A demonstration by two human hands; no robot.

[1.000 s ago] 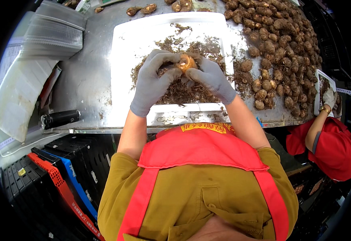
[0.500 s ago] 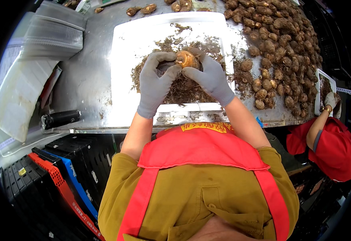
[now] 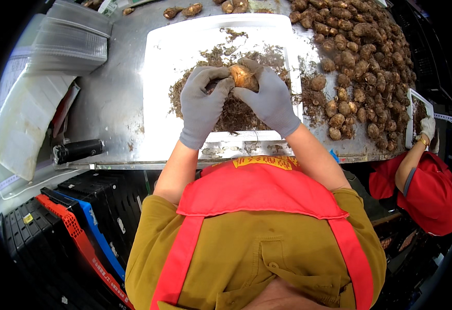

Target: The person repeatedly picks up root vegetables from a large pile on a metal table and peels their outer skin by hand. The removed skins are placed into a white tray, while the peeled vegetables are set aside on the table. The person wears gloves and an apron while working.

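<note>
A rounded taro [image 3: 243,77], its bared side orange-brown, is held above a white tray [image 3: 156,111] strewn with dark fibrous peelings [image 3: 233,116]. Both my hands wear grey gloves. My right hand [image 3: 270,95] is closed around the taro's right side, thumb beneath and fingers over its far side. My left hand [image 3: 202,101] is closed, with thumb and fingertips pinched at the taro's left side. Its palm is mostly hidden, and a small dark reddish patch shows between thumb and fingers, too unclear to name.
A large heap of brown taros [image 3: 363,67] covers the table to the right of the tray. Clear plastic containers [image 3: 76,41] and a black roll [image 3: 78,153] lie left. Black crates [image 3: 40,232] stand below left. A co-worker's gloved hand [image 3: 427,128] is at another white tray far right.
The taro has turned slightly in my hands, showing more of its orange-brown side. My left thumb and fingers have closed in at its left edge. The co-worker's hand has shifted slightly.
</note>
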